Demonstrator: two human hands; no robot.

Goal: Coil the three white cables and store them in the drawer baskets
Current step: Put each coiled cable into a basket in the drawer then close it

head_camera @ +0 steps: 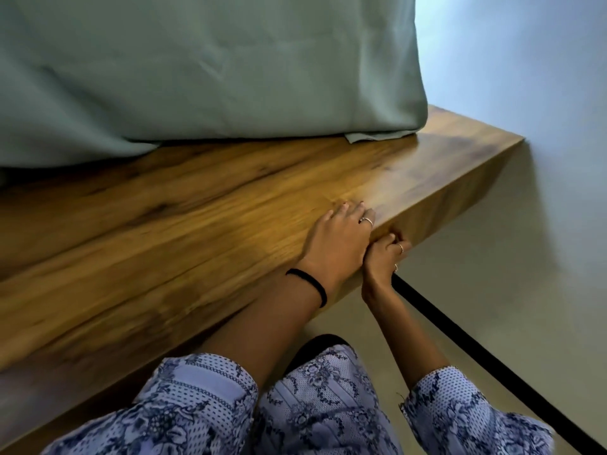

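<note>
In the head view, no white cables, drawer or baskets are seen, so no coiling or storing can be counted as done (all three cables appear left to handle). The left hand (341,234) is laid flat, fingers relaxed, on the ledge (184,224). The right hand (386,257) is curled against the ledge's front edge; whether anything is pinched cannot be told. A sheet (203,67) lies behind the ledge, a black strip (486,356) below it. Motion blur softens the ledge.
</note>
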